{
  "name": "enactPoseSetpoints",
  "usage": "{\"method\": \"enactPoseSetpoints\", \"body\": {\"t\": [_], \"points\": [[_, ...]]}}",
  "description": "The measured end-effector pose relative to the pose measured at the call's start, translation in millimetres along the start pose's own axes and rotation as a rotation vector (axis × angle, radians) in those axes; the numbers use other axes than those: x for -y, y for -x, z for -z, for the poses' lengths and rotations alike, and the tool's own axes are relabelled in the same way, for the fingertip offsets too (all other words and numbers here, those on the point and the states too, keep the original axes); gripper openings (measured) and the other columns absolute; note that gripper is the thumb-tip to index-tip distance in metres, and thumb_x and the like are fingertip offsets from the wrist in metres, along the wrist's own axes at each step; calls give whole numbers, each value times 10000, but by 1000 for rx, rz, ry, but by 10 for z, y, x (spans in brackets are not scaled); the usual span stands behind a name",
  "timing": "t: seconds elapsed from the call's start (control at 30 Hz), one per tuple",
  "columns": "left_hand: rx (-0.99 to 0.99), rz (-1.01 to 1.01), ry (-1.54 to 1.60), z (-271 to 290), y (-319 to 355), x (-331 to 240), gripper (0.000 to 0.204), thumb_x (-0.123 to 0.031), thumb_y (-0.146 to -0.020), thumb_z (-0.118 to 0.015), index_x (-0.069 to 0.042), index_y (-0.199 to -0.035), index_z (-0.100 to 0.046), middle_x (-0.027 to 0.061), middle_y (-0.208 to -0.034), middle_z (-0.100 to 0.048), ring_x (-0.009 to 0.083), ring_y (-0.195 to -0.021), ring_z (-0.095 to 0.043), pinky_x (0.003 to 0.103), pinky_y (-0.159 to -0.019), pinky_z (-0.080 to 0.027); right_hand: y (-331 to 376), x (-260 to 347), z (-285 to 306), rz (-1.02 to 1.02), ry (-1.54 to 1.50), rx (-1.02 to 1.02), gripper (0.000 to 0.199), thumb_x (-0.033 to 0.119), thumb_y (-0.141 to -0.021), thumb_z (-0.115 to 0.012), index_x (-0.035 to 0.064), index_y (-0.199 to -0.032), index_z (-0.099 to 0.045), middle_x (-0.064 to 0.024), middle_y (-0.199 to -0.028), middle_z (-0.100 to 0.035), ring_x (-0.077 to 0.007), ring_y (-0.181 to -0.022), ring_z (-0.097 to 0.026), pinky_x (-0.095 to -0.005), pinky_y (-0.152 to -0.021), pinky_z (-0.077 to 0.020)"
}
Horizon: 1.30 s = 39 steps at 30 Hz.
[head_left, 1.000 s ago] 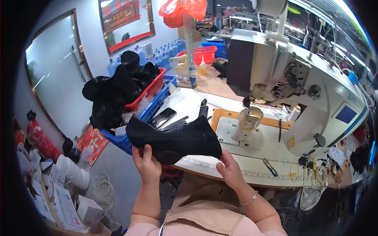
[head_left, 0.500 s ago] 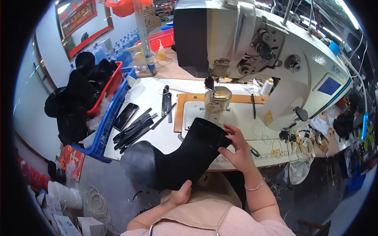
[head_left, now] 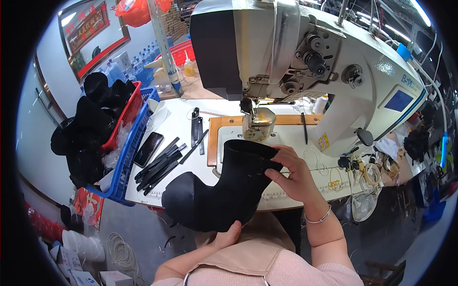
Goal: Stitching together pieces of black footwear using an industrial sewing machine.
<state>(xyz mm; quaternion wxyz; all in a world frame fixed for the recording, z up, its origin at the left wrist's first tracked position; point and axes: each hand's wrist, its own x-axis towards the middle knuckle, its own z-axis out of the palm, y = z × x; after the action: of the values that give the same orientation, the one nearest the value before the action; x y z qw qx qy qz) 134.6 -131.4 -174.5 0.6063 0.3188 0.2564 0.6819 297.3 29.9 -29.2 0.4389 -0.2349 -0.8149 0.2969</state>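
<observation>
Black boot upper (head_left: 224,188) at frame centre, over table edge; right hand (head_left: 293,171) pinches shaft rim, left hand (head_left: 228,234) cups heel below; step: positioning at post sewing machine (head_left: 305,62); next calls for sliding shaft over post

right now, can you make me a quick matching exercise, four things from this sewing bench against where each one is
Things:
1. black boot upper
2. phone
3. black strips
4. red basket

Places:
A. inside the blue crate, piled with black pieces
B. held in both hands in front of the sewing machine
C. flat on the white table beside the blue crate
D. fanned out on the table between phone and wooden plate

Pairs: 1-B, 2-C, 3-D, 4-A
</observation>
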Motion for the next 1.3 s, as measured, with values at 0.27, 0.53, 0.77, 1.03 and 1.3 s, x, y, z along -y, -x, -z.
{"method": "enactPoseSetpoints", "body": {"t": [0.27,0.53,0.77,1.03,1.3], "points": [[893,680,-157,-391,-143,-1144,751,-547,-912,-421,46,-1370,-383,206,-1493,-239,284,-1410,-169,380,-1141,-91,-143,-135,239,-36,-6,66,187,-52,-710,-690,-28,-869,-595,-130,-1009,-628,-284,-1151,-532,-380,-964,-397],[584,-360,-1648,-954,-1416,-1811,211,-101,-785,-643,-13,-976,-644,172,-919,-634,349,-931,-586,413,-925,-404,-416,150,182,289,197,159,223,11,-717,-703,26,-901,-580,-106,-1015,-603,-383,-1192,-442,-436,-965,-411],[499,-299,-1670,-969,-1480,-1626,191,-149,-830,-632,-23,-973,-652,132,-955,-646,290,-1064,-555,413,-1014,-314,30,177,-244,53,278,-262,231,170,-745,-752,72,-845,-568,-76,-738,-556,-266,-618,-568,-359,-550,-465],[470,-496,-1757,-956,-1416,-1587,168,-157,-864,-590,-48,-980,-644,107,-945,-646,267,-1126,-527,417,-1041,-277,-216,279,48,-352,-81,92,171,192,-850,-654,37,-827,-588,-53,-694,-607,-188,-598,-601,-295,-520,-467],[470,-477,-1853,-1084,-1448,-1531,178,-242,-843,-612,-103,-743,-657,46,-646,-622,237,-679,-586,383,-780,-339,16,397,-228,-612,-531,-16,223,178,-933,-525,-11,-840,-599,-39,-684,-610,-101,-599,-597,-225,-536,-482]]}}
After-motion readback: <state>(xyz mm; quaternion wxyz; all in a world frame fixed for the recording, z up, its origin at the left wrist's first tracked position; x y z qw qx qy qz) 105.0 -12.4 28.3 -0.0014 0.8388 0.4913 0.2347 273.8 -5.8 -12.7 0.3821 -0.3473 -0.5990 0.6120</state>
